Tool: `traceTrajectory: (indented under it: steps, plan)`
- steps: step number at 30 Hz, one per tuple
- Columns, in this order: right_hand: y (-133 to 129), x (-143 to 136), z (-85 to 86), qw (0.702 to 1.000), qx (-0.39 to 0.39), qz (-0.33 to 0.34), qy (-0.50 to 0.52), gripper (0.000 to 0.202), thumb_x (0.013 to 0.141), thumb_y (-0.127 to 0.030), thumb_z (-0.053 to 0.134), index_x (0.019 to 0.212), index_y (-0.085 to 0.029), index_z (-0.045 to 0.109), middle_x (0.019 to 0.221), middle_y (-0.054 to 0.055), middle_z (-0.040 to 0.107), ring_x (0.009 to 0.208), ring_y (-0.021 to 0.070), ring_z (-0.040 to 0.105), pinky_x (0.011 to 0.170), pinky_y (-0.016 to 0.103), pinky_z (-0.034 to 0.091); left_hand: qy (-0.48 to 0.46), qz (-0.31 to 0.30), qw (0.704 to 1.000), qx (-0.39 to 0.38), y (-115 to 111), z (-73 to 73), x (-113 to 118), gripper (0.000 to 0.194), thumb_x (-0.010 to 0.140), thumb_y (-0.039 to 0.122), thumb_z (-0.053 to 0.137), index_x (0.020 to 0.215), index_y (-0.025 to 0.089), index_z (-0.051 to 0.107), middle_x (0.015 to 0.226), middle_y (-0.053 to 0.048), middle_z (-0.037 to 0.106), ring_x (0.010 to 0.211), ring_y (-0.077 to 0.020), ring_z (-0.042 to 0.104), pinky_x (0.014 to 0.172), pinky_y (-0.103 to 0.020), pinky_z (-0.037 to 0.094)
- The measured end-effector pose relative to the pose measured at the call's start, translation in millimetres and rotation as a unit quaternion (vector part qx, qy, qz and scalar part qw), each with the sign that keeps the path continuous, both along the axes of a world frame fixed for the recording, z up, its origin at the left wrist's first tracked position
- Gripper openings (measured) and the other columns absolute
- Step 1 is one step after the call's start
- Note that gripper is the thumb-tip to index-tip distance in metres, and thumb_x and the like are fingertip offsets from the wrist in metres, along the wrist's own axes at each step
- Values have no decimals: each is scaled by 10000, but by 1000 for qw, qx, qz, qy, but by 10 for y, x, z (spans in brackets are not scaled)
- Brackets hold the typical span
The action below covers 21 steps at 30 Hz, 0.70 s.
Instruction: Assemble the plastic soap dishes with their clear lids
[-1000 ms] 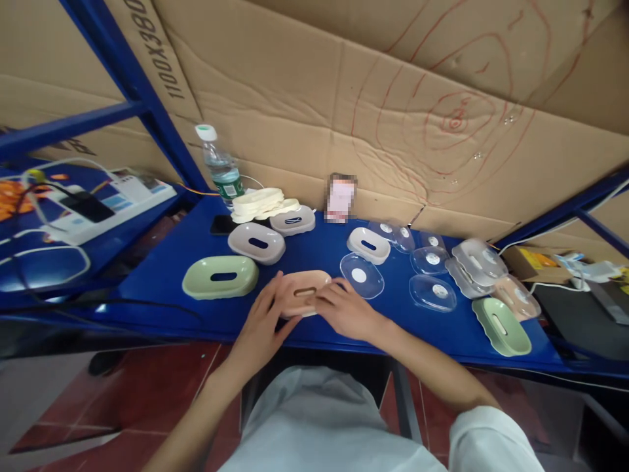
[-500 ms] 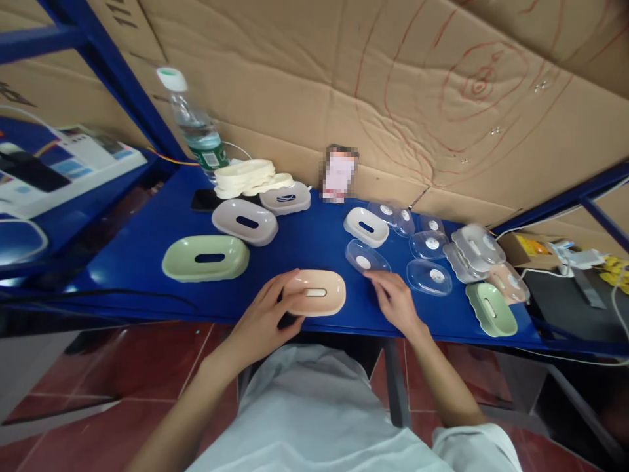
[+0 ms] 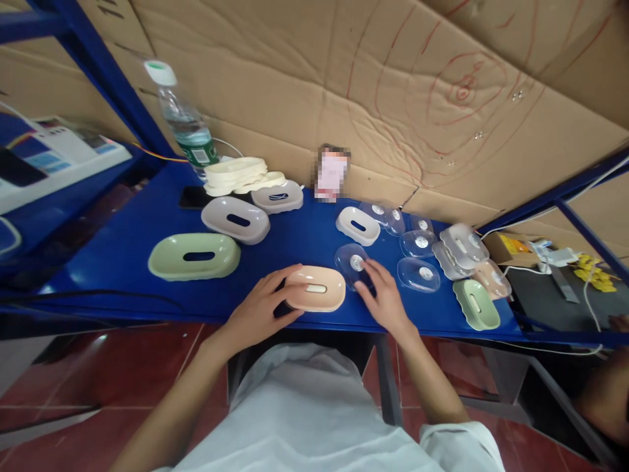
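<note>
A peach soap dish [image 3: 317, 288] lies upside down near the front edge of the blue shelf [image 3: 122, 255]. My left hand [image 3: 260, 311] grips its left end. My right hand [image 3: 386, 301] rests just right of it, fingers on a clear oval lid [image 3: 351, 261] that is tilted up off the shelf. More clear lids [image 3: 417, 274] lie to the right. Whether the fingers pinch the lid or only touch it is hard to tell.
A green dish [image 3: 194, 255], two grey dishes [image 3: 236, 219], a cream stack [image 3: 236, 174], a water bottle [image 3: 184, 124] and a phone [image 3: 194, 196] sit left. A white dish [image 3: 357, 225], stacked dishes [image 3: 459, 246] and a green one [image 3: 476, 305] sit right. Cardboard [image 3: 344, 78] backs the shelf.
My right hand left the peach dish, reached right to the clear lid and drew it toward the dish, tilting it up. My left hand stayed on the dish.
</note>
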State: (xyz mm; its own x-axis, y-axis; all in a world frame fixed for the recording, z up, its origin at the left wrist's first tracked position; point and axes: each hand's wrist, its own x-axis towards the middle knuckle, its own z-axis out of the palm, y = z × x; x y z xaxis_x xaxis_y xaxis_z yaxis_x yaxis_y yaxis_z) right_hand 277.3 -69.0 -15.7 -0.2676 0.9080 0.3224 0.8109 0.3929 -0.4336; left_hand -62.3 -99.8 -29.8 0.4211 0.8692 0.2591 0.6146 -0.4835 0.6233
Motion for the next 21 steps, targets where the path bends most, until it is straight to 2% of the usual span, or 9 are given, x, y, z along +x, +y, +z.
traceTrajectory:
  steps: [3,6,8,10,13,15,17,21]
  plan:
    - [-20,-93,-62,997,14,-14,-70,592,1062,-529,652,1571,-239,566,1594,199,577,1542,415,482,1227,670,428,-4,19,999,-26,-9,-25,5,574,1010,472,704,1558,358,574,1709,-72,474,1549,-320,498,1274,-511,447]
    - [19,-66,-85,997,36,-56,-39,540,1046,-539,672,1475,-212,642,1512,211,634,1519,433,507,1217,670,444,-15,41,997,-57,-1,-31,4,855,948,547,775,1683,339,391,1707,-106,480,1545,-351,502,1257,-531,451]
    - [5,-36,-45,999,31,-34,27,507,1069,-509,639,1488,-225,633,1493,189,659,1475,381,572,1206,608,498,-20,46,996,-76,5,-30,6,1030,897,586,824,1730,324,278,1681,-121,517,1533,-373,513,1240,-543,456]
    - [-61,-49,35,996,15,34,78,508,1096,-454,604,1565,-263,574,1540,152,647,1465,324,599,1214,554,520,-23,50,995,-87,12,-28,12,1126,871,594,846,1752,318,202,1661,-124,544,1521,-383,527,1223,-546,462]
    - [-189,-176,163,980,-12,193,40,541,1108,-397,601,1635,-313,512,1638,93,582,1572,299,493,1290,572,447,-20,41,995,-85,22,-23,22,1108,887,598,825,1754,300,204,1671,-133,533,1527,-374,527,1235,-534,444]
    - [-233,-292,210,964,-16,266,-20,528,1114,-385,602,1631,-313,526,1664,65,557,1635,294,393,1341,598,364,-14,34,996,-80,26,-20,24,1065,903,615,802,1747,290,239,1688,-141,511,1534,-365,522,1245,-523,433]
    - [-228,-385,215,956,-5,288,-60,500,1123,-372,588,1616,-297,549,1664,59,557,1651,286,362,1360,602,325,-9,35,996,-78,26,-20,19,1032,914,639,782,1738,289,269,1701,-144,494,1537,-364,520,1251,-521,426]
    - [-156,-442,165,950,43,294,-102,475,1108,-357,612,1571,-253,604,1646,87,575,1629,298,406,1360,595,332,-11,25,997,-66,23,-36,0,957,937,668,748,1715,299,331,1695,-132,504,1527,-356,527,1260,-514,419]
